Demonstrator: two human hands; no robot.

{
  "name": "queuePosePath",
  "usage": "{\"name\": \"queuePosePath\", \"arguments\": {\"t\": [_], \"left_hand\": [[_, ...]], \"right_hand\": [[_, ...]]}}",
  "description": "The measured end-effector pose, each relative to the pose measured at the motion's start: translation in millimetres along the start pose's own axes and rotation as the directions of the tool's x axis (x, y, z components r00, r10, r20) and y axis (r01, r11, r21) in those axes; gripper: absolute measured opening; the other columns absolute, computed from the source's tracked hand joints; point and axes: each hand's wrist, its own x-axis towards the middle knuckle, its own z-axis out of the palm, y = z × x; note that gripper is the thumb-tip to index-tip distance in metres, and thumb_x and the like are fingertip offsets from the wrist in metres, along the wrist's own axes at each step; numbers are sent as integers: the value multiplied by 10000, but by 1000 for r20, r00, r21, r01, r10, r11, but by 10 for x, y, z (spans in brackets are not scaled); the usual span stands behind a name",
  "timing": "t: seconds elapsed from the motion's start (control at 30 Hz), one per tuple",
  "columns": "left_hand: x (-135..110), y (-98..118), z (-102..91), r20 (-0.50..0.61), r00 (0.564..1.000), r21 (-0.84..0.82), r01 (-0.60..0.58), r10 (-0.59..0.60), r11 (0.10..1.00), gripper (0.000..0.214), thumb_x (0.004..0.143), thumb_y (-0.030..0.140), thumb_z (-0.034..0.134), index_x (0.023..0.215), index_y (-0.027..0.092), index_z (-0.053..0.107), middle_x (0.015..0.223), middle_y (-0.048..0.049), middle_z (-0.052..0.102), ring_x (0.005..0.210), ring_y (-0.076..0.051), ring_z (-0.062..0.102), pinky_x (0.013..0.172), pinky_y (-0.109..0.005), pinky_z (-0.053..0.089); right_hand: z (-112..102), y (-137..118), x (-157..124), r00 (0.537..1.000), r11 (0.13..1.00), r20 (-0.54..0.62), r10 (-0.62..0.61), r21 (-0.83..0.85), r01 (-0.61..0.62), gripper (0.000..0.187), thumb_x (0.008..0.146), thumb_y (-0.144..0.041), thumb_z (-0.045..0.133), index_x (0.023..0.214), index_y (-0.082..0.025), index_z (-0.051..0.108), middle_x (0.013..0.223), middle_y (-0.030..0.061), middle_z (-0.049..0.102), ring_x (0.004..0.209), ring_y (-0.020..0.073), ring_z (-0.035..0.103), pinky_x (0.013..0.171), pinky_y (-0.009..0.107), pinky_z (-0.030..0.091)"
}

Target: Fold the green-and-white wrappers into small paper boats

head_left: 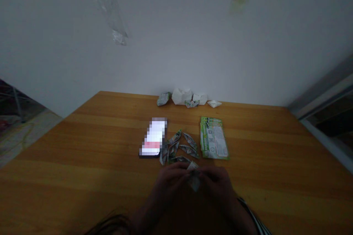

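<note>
Small paper piece (193,177), pale with a faint print, sits low in the middle of the view, just above the near part of the wooden table (82,161). It looks creased into a narrow, pointed shape, with its tip hanging down; the dim light hides its finer folds. The left hand (171,180) and the right hand (217,180) are drawn together, and the fingertips of both pinch the piece from either side. A striped sleeve (255,218) shows at the right wrist.

Just beyond the hands lies a loose cluster of folded paper shapes (180,147), green and white, each pointed at both ends, some touching one another. Just to their left lies a phone (153,137), flat with its screen lit. To their right is a stack of green and white leaflets (214,140), fanned slightly at the far end. Well behind, along the foot of the white wall (176,51), sits a row of crumpled and folded papers (187,97), mostly white.
</note>
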Motion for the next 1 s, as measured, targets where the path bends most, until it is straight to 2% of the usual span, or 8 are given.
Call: {"name": "queuePosePath", "arguments": {"t": [0.07,0.13,0.23,0.37,0.53,0.73,0.87,1.0], "left_hand": [[13,15,24,-92,982,-111,153,-164,982,135,752,218,692,836,230,798,893,-62,789,841,-229,717,784,-297,547],[18,31,46,-177,931,-210,283,-321,936,108,697,234,736,785,205,792,812,-57,792,789,-233,716,750,-299,548],[17,43,70,-219,872,-287,371,-438,883,109,642,275,774,661,168,774,729,-68,781,719,-235,704,701,-303,539],[15,31,94,-242,847,-352,378,-473,857,133,615,290,782,666,167,781,804,-82,790,779,-245,701,728,-305,524],[-3,44,104,-288,824,-313,400,-487,861,118,607,288,777,604,170,770,610,-42,756,618,-201,672,638,-271,506],[-18,131,108,-304,825,-316,385,-477,867,74,588,253,795,616,187,778,643,-31,773,649,-195,691,644,-244,518],[-14,75,146,-314,808,-387,371,-499,844,117,576,261,817,637,171,772,664,-40,779,663,-192,704,647,-235,532],[-26,4,192,-320,785,-503,334,-531,797,241,551,264,846,753,164,759,723,-46,793,682,-184,720,646,-224,545]], "right_hand": [[26,-11,-12,999,999,-41,15,-47,-17,226,845,-344,616,780,-188,766,684,41,770,603,201,713,562,248,547],[56,-28,-24,997,997,-78,17,-74,-23,245,873,-334,573,812,-180,754,695,43,767,609,195,708,557,238,541],[91,-41,-41,997,997,-77,-8,-80,1,232,895,-303,536,938,-187,731,824,55,779,720,203,725,637,247,555],[108,-19,-59,996,988,-73,-55,-145,44,196,873,-274,556,931,-194,725,841,57,778,740,213,728,657,256,551],[103,-4,-46,998,998,-63,17,-53,-20,266,875,-305,565,1076,-203,707,828,47,778,689,206,718,615,260,552],[140,-43,-29,983,993,-140,118,29,-115,229,799,-353,657,681,-183,758,626,38,750,587,212,698,547,259,539],[207,-96,-38,962,972,-191,192,175,-159,186,805,-342,666,877,-188,740,806,55,778,729,230,726,648,285,571],[254,-100,-54,950,932,-176,257,307,-195,293,812,-340,671,1064,-192,643,882,74,773,757,228,731,665,298,577]]}}
